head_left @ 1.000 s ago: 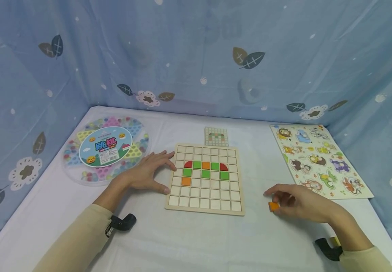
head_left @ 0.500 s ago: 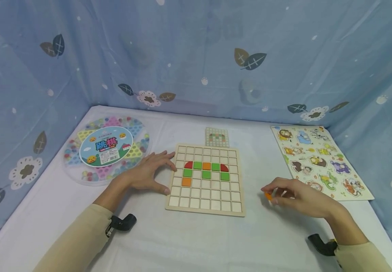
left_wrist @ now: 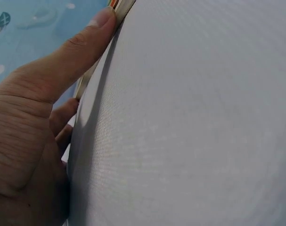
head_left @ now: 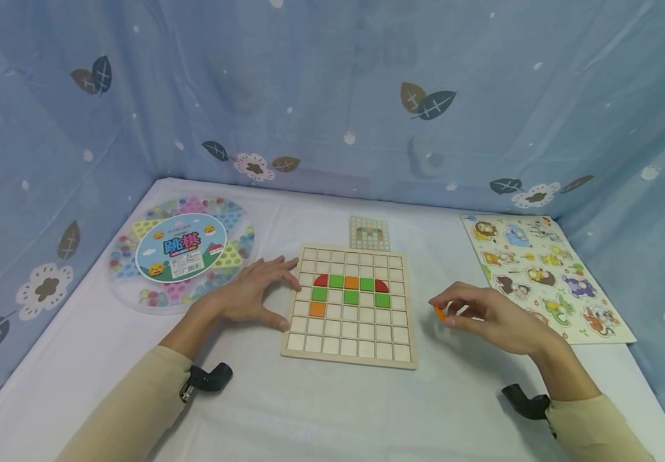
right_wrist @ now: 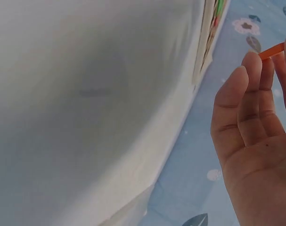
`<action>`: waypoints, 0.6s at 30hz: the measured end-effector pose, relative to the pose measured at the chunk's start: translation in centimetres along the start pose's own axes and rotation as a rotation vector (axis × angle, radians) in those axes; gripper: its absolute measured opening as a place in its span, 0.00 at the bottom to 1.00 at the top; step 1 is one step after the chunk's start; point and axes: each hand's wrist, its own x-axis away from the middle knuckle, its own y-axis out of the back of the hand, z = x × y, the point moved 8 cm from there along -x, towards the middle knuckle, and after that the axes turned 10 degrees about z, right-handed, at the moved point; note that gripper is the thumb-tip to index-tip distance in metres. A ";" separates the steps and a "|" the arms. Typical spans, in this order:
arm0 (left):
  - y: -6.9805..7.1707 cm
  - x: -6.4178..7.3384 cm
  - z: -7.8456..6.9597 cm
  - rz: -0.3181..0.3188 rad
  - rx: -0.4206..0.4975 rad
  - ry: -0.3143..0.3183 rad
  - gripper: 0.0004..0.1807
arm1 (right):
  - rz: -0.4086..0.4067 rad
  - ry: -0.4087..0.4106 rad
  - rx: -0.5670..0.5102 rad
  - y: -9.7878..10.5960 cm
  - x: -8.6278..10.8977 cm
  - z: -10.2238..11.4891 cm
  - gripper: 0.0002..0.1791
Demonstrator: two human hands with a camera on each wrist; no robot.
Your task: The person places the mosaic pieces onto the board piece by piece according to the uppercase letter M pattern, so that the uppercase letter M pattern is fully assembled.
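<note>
A wooden grid board (head_left: 349, 362) lies mid-table, carrying two red rounded tiles, several green square tiles (head_left: 351, 297) and two orange ones. At its left edge my left hand (head_left: 251, 292) rests with fingers spread, thumb and fingertips touching the frame; the left wrist view has the thumb (left_wrist: 72, 59) against the board's side. To the right of the board, my right hand (head_left: 490, 317) pinches an orange tile (head_left: 439, 313) between thumb and fingertips, raised over the table. The right wrist view shows this tile edge-on, partly covered by the fingers.
Behind the board lies a small pattern card (head_left: 369, 224) with a similar coloured design. A round Chinese checkers set (head_left: 182, 247) is at the left, an animal puzzle board (head_left: 546, 276) at the right. A blue curtain (head_left: 320, 83) surrounds the white-covered table.
My right hand has lifted the orange tile and moved it left and away from me toward the board, tipping it onto its edge. My left hand has stayed at the board's edge.
</note>
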 end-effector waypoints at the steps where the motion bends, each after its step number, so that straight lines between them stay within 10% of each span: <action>1: 0.0 0.0 0.0 0.004 -0.001 0.004 0.36 | -0.006 -0.001 -0.008 0.0 -0.2 0.0 0.17; 18: 0.0 0.1 0.0 0.009 -0.001 0.011 0.36 | -0.041 0.034 -0.008 -0.5 -4.1 0.2 0.17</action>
